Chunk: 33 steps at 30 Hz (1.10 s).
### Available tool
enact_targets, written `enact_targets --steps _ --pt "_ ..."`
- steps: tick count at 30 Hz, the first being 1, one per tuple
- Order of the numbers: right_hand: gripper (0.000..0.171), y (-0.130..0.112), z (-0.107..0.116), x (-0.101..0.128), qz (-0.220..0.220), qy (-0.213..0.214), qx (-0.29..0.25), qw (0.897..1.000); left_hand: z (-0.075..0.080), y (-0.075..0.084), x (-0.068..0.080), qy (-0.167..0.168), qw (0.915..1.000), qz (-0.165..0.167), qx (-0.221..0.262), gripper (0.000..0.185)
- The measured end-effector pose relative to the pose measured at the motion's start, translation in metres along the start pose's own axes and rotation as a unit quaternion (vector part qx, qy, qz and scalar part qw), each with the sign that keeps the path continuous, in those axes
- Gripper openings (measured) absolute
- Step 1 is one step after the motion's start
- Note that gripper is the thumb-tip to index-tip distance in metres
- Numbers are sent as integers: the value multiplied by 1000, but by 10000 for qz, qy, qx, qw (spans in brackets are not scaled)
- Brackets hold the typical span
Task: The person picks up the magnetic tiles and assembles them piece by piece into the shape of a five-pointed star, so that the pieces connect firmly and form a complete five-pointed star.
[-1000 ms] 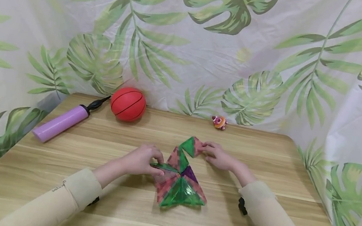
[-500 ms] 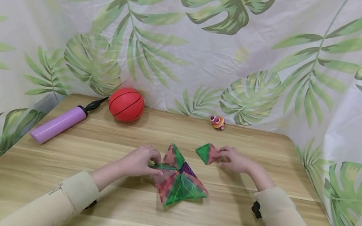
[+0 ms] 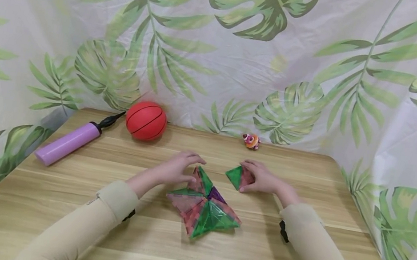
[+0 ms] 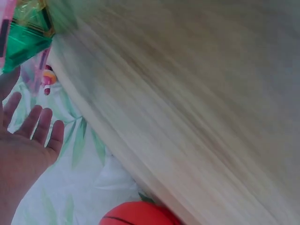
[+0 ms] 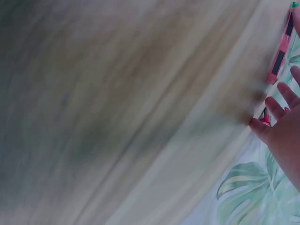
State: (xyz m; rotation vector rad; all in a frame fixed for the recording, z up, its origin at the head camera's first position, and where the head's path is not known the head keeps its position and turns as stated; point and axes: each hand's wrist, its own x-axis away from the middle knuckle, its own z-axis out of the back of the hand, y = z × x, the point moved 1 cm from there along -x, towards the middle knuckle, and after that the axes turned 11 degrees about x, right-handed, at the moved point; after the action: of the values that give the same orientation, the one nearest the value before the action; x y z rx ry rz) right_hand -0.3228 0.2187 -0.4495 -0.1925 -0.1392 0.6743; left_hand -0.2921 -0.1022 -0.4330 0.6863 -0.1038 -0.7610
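Head view, right hand point(image 3: 261, 179) holding small tile piece point(image 3: 239, 177), left hand point(image 3: 178, 169) open above tile star point(image 3: 202, 208)

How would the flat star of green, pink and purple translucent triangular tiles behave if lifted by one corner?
The star of translucent triangular tiles looks jointed at its seams, so it would probably fold or shed pieces rather than rise stiffly. One small folded piece already lies apart, by the right hand. The thin panels look light.

No readable text, label or number shows anywhere; the blurred wrist views may hide some.
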Motion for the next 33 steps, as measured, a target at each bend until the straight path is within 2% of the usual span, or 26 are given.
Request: enact_targets --steps 4,10,17,26,33 --pt "91 -5 -3 -5 -44 -27 192 9998 -3 -3 -6 -203 9998 26 -58 45" --pt "88 -10 -4 -9 -144 76 311 9994 -1 -3 -4 -9 9999 160 13 42" --pt "87 -10 -1 -9 -145 158 158 9996 2 -3 5 203 9988 441 -115 39" --pt "92 -8 2 -10 -536 353 18 9979 -2 0 19 466 9961 701 -277 37" --pt "93 -18 15 -13 -474 626 -81 9969 -7 12 30 665 9925 892 -512 39"
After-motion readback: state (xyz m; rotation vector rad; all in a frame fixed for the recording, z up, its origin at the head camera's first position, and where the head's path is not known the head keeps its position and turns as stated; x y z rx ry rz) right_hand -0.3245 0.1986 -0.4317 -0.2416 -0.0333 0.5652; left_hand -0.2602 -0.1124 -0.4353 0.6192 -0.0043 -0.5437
